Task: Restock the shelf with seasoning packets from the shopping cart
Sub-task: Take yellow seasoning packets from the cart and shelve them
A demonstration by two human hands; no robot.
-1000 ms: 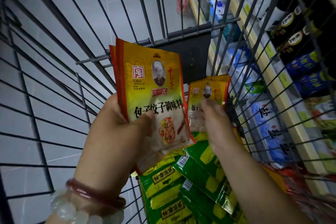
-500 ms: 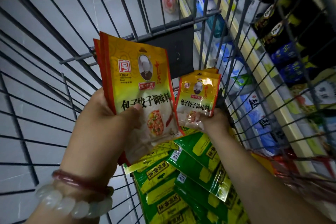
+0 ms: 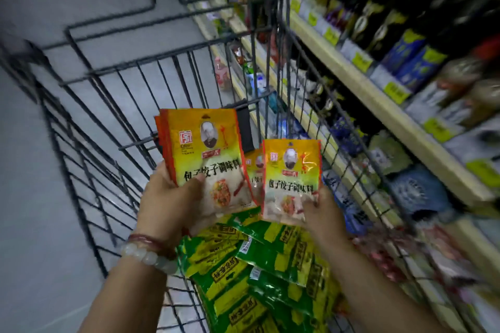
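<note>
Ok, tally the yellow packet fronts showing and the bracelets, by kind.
Yellow-orange packet fronts: 3 (left-hand packet, right-hand packet, half-hidden packet between them; further edges behind the left one uncountable)
Bracelets: 2 (red bracelet, white bead bracelet)
Total: 5

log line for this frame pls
left hand holds yellow packets | right hand holds yellow packet | green packets in cart
</note>
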